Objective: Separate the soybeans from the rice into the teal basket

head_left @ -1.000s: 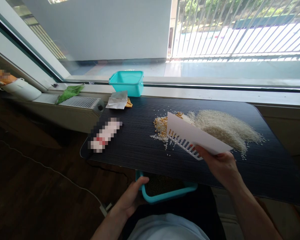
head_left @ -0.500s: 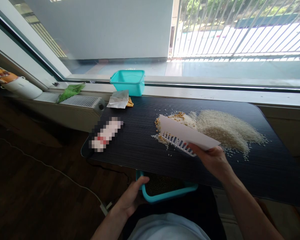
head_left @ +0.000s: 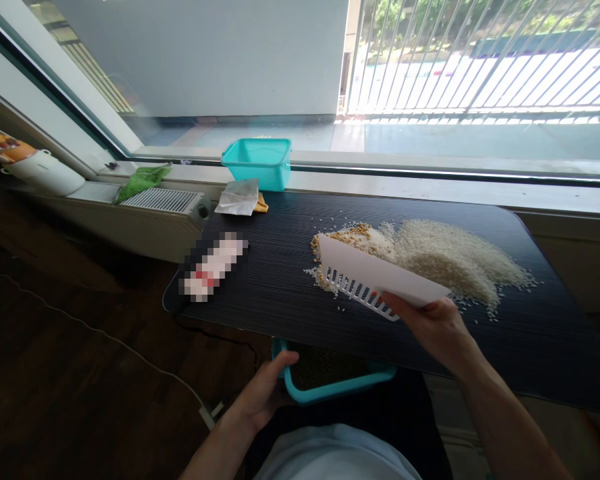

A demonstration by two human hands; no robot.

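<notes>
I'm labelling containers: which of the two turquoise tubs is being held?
The lower tub, partly hidden by the table: the left hand holds it, while the other tub stands by the window.

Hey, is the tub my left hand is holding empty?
Not empty: the turquoise tub in your left hand has dark, grainy contents inside its rim. How deep they go, I cannot tell.

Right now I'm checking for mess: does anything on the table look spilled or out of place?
Yes: stray white grains lie loose on the dark tabletop, scattered beyond the main pile with no container under them, which looks like spillage.
</notes>
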